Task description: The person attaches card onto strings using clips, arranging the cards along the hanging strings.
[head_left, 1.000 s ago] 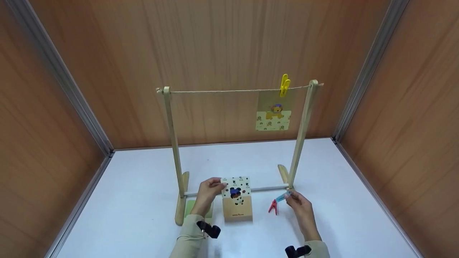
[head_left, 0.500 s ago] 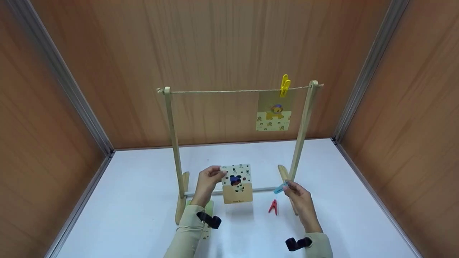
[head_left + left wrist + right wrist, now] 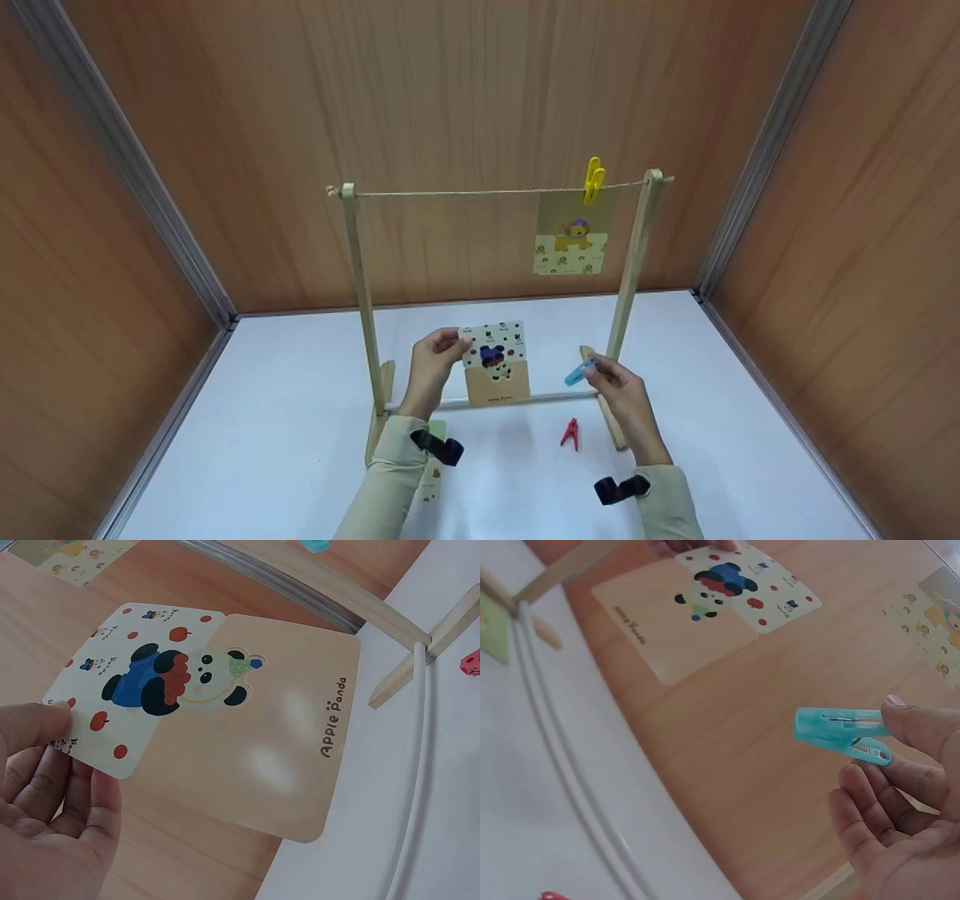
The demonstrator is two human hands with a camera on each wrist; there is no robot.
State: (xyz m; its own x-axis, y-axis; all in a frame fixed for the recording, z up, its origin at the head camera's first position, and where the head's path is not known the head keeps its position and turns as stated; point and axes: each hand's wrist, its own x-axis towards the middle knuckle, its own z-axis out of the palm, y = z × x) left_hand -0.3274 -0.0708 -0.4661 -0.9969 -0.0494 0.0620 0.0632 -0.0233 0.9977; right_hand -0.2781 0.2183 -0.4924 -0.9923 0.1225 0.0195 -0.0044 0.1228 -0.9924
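My left hand (image 3: pixel 433 369) pinches a panda card (image 3: pixel 496 366) by its upper left corner, thumb in front. The card is beige below and white with red apples above, and reads "Apple Panda" in the left wrist view. It is raised in front of the rack's bottom rod. To its right, my right hand (image 3: pixel 621 394) pinches a light-blue clothespin (image 3: pixel 841 731) between thumb and fingers, its nose pointing toward the card. On the table below lies a red clothespin (image 3: pixel 570 433). From the string (image 3: pixel 465 193) hangs a lion card (image 3: pixel 571 244), held by a yellow clothespin (image 3: pixel 594 181).
Two wooden posts (image 3: pixel 360 300) carry the string, with wooden feet (image 3: pixel 611 424) and a white rod (image 3: pixel 555 397) between them. A green card (image 3: pixel 433 480) lies partly hidden under the left forearm. Wood-grain walls (image 3: pixel 480 90) enclose the white table (image 3: pixel 285 420) on three sides.
Both hands have risen and moved away from the body, the left with the panda card, the right with the blue clothespin. The red clothespin has stayed on the table.
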